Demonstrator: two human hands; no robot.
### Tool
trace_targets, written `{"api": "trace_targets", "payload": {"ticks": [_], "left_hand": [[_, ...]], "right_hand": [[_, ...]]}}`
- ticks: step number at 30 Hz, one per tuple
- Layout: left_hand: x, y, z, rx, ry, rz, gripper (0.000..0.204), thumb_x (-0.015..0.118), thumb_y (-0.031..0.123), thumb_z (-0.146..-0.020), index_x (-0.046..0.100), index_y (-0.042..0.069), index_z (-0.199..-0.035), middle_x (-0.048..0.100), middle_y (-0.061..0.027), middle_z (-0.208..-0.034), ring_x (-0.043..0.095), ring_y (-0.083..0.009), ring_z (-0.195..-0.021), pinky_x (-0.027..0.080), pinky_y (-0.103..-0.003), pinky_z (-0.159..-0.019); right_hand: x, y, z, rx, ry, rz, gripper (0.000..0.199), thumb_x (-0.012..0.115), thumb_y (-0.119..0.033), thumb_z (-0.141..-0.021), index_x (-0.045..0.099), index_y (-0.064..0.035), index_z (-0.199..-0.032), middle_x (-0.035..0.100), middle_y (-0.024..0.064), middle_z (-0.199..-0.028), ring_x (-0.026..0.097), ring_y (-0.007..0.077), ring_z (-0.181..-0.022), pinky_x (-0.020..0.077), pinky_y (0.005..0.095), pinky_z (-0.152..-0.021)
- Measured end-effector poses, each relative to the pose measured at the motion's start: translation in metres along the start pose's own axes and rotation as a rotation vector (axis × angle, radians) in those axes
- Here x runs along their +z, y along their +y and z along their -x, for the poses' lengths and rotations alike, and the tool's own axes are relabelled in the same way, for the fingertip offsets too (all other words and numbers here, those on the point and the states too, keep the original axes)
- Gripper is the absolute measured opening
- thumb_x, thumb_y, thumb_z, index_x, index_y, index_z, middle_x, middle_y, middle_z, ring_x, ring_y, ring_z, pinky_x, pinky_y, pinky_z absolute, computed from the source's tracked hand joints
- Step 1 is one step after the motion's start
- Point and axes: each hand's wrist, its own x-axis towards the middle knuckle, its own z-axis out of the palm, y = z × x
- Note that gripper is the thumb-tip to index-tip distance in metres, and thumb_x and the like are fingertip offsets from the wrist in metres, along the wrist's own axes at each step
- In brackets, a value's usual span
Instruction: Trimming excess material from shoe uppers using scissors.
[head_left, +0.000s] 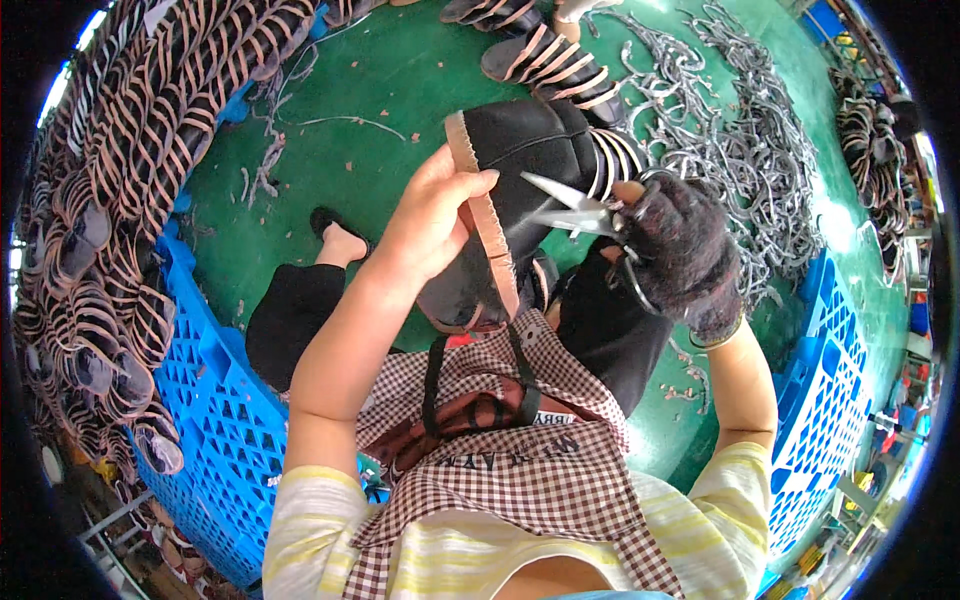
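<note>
My left hand (435, 215) is closed on the top edge of a black boot (525, 140), thumb on one face and fingers behind. A tan strip (490, 240) with an uneven, notched rim runs along that edge. My right hand (690, 250), in a dark fuzzy glove with bare fingertips, grips a pair of metal scissors (560, 192). Their blades are spread and point left toward the tan strip, a little short of it. The boot lies across my lap, over a brown checked apron (520, 465). Its lower part is partly hidden by my left hand.
Long stacks of nested black boots (120, 190) with tan rims rise at the left beside a blue plastic pallet (215, 400). Another pallet (825, 350) stands at right. Grey trimmed strips (745, 130) lie heaped on the green floor, far right. More nested boots (560, 75) lie ahead.
</note>
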Motion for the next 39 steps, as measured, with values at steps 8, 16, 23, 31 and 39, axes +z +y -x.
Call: {"api": "trace_targets", "payload": {"ticks": [8, 16, 23, 31, 39], "left_hand": [[0.036, -0.018, 0.001, -0.165, 0.047, 0.042, 0.037, 0.047, 0.004, -0.082, 0.045, -0.002, -0.118, 0.054, -0.0107, -0.113, 0.054, -0.0205, -0.102, 0.043, -0.035, -0.090], [0.057, -0.030, -0.009, -0.186, -0.046, 0.053, 0.040, 0.044, 0.002, -0.084, 0.043, -0.002, -0.123, 0.052, -0.0107, -0.118, 0.052, -0.0203, -0.106, 0.040, -0.034, -0.093], [0.061, -0.035, -0.019, -0.268, 0.002, -0.019, 0.035, 0.047, 0.005, -0.084, 0.046, 0.001, -0.118, 0.055, -0.0076, -0.109, 0.056, -0.0178, -0.096, 0.046, -0.034, -0.085], [0.103, -0.059, -0.003, -0.097, 0.003, 0.164, 0.032, 0.052, 0.009, -0.085, 0.039, 0.006, -0.114, 0.048, -0.0072, -0.105, 0.053, -0.0196, -0.096, 0.050, -0.037, -0.076], [0.095, -0.029, 0.015, 0.990, -0.228, -1.494, 0.036, 0.063, -0.001, -0.067, 0.054, 0.003, -0.102, 0.052, -0.0101, -0.107, 0.052, -0.0287, -0.094, 0.038, -0.041, -0.089]], "right_hand": [[-0.018, -0.001, 0.029, -0.136, 0.016, 0.279, 0.036, 0.063, -0.022, -0.063, 0.059, -0.0147, -0.099, 0.053, 0.0049, -0.084, 0.055, 0.0223, -0.073, 0.0416, 0.0369, -0.064], [-0.028, 0.016, 0.056, -0.196, 0.044, 0.320, 0.039, 0.068, -0.016, -0.053, 0.059, -0.0119, -0.091, 0.052, 0.0047, -0.074, 0.053, 0.0235, -0.065, 0.0392, 0.0374, -0.058], [-0.025, 0.026, 0.067, -0.195, 0.037, 0.247, 0.032, 0.072, -0.015, -0.057, 0.059, -0.0115, -0.086, 0.054, 0.0058, -0.071, 0.054, 0.0230, -0.059, 0.0403, 0.0338, -0.051], [-0.007, -0.006, 0.065, 0.320, 0.245, -0.089, 0.047, 0.069, -0.022, -0.064, 0.053, -0.0031, -0.104, 0.054, 0.0136, -0.081, 0.056, 0.0330, -0.074, 0.0451, 0.0404, -0.062], [0.020, 0.015, 0.083, 0.490, 0.419, -0.187, 0.036, 0.062, -0.006, -0.073, 0.052, -0.0047, -0.108, 0.057, 0.0127, -0.076, 0.059, 0.0306, -0.067, 0.0459, 0.0376, -0.057]]}}
